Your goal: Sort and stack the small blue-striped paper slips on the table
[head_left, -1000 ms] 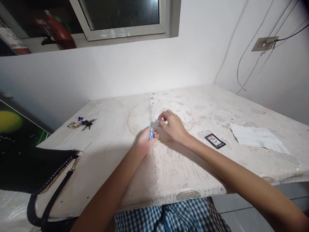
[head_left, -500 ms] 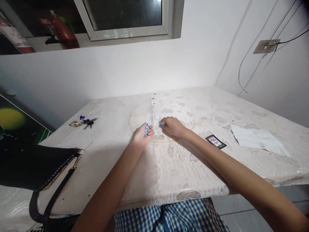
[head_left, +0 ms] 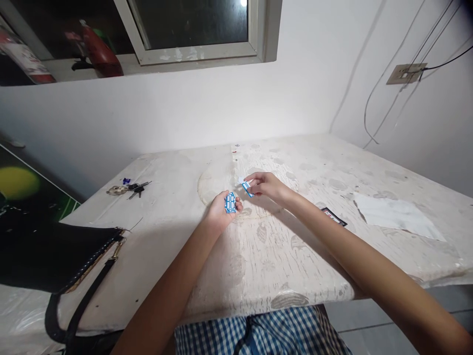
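Observation:
In my left hand [head_left: 218, 209], a small blue-and-white card [head_left: 230, 202] with a printed pattern of boxes faces up, gripped by the fingers. A second flat blue-and-white piece [head_left: 247, 188] is pinched between thumb and fingers of my right hand [head_left: 268, 186], tilted just above the table and a short way apart from the left hand. Right behind that piece, a small pale square [head_left: 241, 180] shows partly. The exact kind of these small pieces is too small to make out.
A black bag [head_left: 55, 256] with a strap lies at the left, with keys [head_left: 136, 188] behind it. A dark-bordered printed card [head_left: 334, 217], partly behind my right forearm, and a white cloth [head_left: 397, 214] lie right. The table [head_left: 266, 276] meets the wall [head_left: 207, 108].
My right hand has lifted slightly from the tabletop, and the piece in it now shows more fully. The left hand has turned its card more toward me and shifted slightly right.

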The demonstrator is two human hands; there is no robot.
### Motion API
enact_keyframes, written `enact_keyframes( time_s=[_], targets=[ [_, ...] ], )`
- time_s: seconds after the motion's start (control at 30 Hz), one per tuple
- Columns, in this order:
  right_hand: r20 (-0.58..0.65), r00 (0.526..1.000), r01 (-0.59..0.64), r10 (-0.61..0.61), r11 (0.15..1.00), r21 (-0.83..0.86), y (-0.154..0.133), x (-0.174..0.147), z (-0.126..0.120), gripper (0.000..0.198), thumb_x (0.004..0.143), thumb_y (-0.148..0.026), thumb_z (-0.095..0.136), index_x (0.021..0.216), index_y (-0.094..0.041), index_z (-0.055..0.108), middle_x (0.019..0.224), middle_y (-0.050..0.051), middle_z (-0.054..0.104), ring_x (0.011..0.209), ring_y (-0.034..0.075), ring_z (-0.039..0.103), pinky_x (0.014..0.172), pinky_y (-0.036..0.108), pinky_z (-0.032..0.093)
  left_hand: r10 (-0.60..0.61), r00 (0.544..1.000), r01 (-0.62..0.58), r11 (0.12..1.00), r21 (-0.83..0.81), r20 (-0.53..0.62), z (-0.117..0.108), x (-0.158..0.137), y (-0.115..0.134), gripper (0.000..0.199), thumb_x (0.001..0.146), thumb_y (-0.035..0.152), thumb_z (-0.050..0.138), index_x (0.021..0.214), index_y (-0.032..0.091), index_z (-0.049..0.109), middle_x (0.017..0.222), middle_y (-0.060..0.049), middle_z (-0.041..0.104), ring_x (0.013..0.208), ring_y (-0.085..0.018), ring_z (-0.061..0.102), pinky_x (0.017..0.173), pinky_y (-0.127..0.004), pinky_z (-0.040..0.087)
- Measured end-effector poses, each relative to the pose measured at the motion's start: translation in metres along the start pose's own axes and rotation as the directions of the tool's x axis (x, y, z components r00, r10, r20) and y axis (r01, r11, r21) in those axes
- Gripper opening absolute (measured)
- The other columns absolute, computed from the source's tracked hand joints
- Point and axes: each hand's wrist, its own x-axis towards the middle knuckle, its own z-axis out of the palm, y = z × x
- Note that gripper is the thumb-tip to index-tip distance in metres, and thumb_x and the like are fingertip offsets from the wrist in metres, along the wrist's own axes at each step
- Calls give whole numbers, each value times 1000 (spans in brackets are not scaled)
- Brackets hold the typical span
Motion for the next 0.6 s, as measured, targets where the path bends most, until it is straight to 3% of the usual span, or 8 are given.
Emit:
enact_keyframes(
  time_s=[0.1, 0.17, 0.4, 0.6],
  targets=[
    [85, 996, 6, -27, 972, 234, -7, -9, 6, 39, 64, -4, 55, 102, -15, 57, 66, -2, 56, 52, 10, 52, 57, 26, 45, 7, 999, -13, 994, 109, 53, 1, -1, -3, 17, 86, 20, 35, 75, 13, 46, 62, -6, 50, 49, -11, 48, 42, -19, 41],
    [104, 994, 14, -41, 969, 249, -10, -13, 13, 32, 65, -5, 56, 95, -14, 58, 66, -1, 57, 50, 9, 53, 58, 26, 46, -9, 994, -9, 987, 162, 110, 3, -2, -5, 18, 85, 18, 36, 72, 12, 48, 61, -6, 51, 50, -11, 49, 44, -20, 42],
    [78, 992, 98, -97, 995, -12, -6, -19, 32, 20, 70, -11, 57, 89, -11, 61, 62, -1, 55, 49, 9, 49, 50, 23, 42, 22, 990, -46, 984, 174, 136, 6, -4, -13, 16, 81, 12, 36, 76, 14, 51, 60, -1, 52, 49, -9, 51, 47, -22, 44],
    [-18, 958, 260, -285, 896, -361, 8, -16, 34, 33, 69, -17, 59, 102, -19, 61, 79, 1, 53, 67, 11, 50, 63, 24, 40, -56, 980, 24, 985, 170, 191, 0, -1, -14, 18, 85, 20, 38, 69, 16, 43, 47, 5, 34, 34, -6, 32, 31, -15, 22]
  ],
)
